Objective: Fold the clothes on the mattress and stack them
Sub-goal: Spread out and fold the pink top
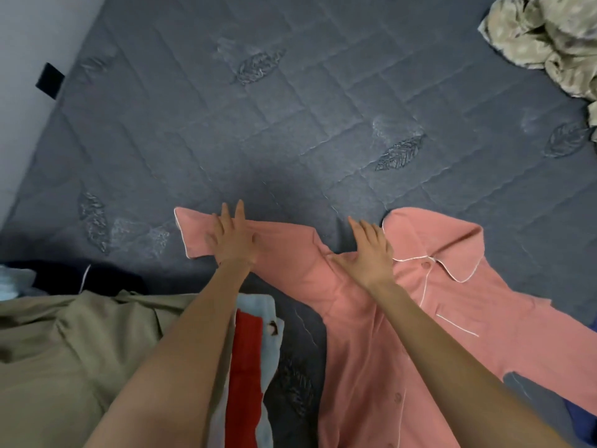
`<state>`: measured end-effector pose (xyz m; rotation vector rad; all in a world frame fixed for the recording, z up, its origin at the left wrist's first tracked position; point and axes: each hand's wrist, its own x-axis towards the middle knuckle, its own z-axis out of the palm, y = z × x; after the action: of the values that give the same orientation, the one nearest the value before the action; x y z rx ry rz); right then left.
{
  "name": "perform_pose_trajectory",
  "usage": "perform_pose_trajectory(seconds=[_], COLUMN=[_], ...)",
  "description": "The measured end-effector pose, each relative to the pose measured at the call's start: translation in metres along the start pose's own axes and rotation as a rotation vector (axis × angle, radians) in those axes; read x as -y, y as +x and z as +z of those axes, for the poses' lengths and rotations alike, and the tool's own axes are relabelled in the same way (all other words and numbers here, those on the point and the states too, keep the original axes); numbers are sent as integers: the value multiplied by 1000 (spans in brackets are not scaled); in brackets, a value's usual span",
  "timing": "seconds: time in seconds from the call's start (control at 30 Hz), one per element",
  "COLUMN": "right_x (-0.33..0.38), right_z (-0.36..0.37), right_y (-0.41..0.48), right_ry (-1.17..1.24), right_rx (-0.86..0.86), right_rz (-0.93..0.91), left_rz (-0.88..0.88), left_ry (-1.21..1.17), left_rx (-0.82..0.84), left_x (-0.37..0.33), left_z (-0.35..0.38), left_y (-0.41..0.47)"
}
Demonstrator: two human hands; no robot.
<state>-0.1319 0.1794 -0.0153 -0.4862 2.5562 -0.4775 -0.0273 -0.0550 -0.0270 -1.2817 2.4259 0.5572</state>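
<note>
a pink button-front shirt (pixel 352 350) lies face up on the dark quilted mattress (pixel 258 124), its white-piped collar (pixel 452 253) pointing away from the person and its near hem running out of the bottom of the view. the left hand (pixel 231 240) lies flat on the outstretched sleeve (pixel 193 234), fingers straight and spread, gripping nothing. the right hand (pixel 371 253) presses flat on the shoulder just beside the collar, fingers equally straight, also holding nothing. this looks like smoothing before the first fold, so the task seems early. the risks come mostly from the cloth itself. the fabric under the left palm is bunched into ridges, and a fold made over them would probably lock the creases in. the collar sits lopsided, one flap turned up, which could make the folded shirt lumpy at the top. the other sleeve (pixel 549 350) trails off to the person's right and looks twisted, so folding the body first might trap it underneath. flat palms only drag the cloth, so a sideways push could slide the whole shirt across the mattress rather than flatten it. close by on the left, an olive garment (pixel 64 350) and a light blue and red piece (pixel 255 344) crowd the shirt's edge, and a swung sleeve could catch on them. a crumpled beige cloth (pixel 549 43) waits well apart at the far right corner.
</note>
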Motion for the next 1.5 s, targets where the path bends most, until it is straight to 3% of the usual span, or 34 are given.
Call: perform_pose_trajectory(seconds=[0.17,0.27,0.47,0.67,0.77,0.83,0.93,1.17,1.33,1.5], right_x=[22,34,43,44,44,43,40,13,-49,-124], right_z=[19,31,42,39,34,31,22,0,-21,-33], right_y=[13,18,19,5,0,-6,-13,-47,-83,-124], right_ry=[-43,-104,-125,-37,8,65,106,243,260,38], right_rx=[71,103,152,96,65,14,-29,-157,-141,-154], right_rz=[-61,-105,-96,-85,-97,-114,-142,-165,-89,14], left_rz=[-296,-301,-435,-631,-663,-600,-300,344,549,609], left_ry=[-162,-99,-518,-593,-771,-892,-908,-778,-766,-748], left_rx=[-15,-41,-194,-74,51,16,-58,336,466,445], left_x=[45,75,97,91,79,65,28,-84,-137,-166], left_z=[-3,-3,-1,-7,-13,-21,-34,-17,30,77], left_y=[24,29,38,46,42,33,16,-50,-115,-170])
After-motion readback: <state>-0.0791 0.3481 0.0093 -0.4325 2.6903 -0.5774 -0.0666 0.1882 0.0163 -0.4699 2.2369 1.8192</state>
